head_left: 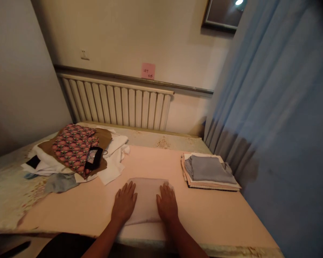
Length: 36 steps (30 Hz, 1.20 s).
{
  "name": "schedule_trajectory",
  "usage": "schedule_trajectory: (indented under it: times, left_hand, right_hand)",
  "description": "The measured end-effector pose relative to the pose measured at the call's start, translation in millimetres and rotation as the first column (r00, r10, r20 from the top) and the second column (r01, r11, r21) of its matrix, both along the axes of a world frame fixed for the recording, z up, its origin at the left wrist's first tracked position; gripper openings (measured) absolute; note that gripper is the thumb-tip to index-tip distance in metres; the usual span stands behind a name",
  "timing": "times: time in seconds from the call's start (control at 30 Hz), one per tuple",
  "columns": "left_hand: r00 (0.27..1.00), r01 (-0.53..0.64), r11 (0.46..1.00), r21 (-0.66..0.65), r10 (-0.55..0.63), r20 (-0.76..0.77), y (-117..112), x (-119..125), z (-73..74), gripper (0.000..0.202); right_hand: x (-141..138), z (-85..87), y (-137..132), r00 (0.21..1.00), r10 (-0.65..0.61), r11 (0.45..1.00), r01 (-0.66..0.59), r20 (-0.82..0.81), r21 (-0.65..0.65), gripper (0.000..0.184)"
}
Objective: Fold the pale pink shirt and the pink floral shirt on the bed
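Observation:
A folded pale pink cloth (147, 195) lies on the pink table surface (220, 211) near the front edge. My left hand (124, 203) rests flat on the cloth's left side, fingers stretched out. On its right side my right hand (167, 203) presses flat, fingers together and extended. Neither hand grips anything.
A loose heap of clothes (75, 154) with a red patterned piece on top lies at the left. A neat stack of folded cloths (208, 171), grey on top, sits at the right. A blue curtain (280, 118) hangs close on the right; a radiator (115, 104) stands behind.

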<state>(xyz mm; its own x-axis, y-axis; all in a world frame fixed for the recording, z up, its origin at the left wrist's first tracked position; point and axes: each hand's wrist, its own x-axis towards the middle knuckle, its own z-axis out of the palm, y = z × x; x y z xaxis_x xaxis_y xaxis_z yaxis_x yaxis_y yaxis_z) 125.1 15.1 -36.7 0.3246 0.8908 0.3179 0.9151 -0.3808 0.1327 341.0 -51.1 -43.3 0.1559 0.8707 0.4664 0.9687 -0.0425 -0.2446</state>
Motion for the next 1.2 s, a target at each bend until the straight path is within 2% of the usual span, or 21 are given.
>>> schedule_trajectory:
  times: [0.5, 0.73, 1.0, 1.2]
  left_hand:
    - [1.0, 0.003, 1.0, -0.002, -0.003, 0.005, -0.3, -0.9, -2.8, 0.048]
    - [1.0, 0.009, 1.0, 0.006, -0.009, 0.02, -0.3, -1.3, -4.3, 0.048]
    - [1.0, 0.008, 1.0, -0.003, -0.008, 0.019, -1.5, -1.2, -1.0, 0.048]
    - [1.0, -0.001, 1.0, -0.03, 0.002, 0.01, -2.8, -0.1, 2.2, 0.048]
  right_hand:
    - [1.5, -9.2, -0.3, 0.999, 0.016, 0.997, -0.019, 0.035, 0.073, 0.041]
    - [1.3, -8.9, -0.8, 0.999, 0.012, 0.997, -0.015, 0.04, 0.071, 0.04]
    - [1.7, -5.5, -2.1, 0.997, 0.022, 0.999, -0.025, 0.078, 0.039, 0.041]
    - [0.5, -1.4, -2.7, 0.999, 0.01, 1.0, -0.011, 0.047, 0.004, 0.041]
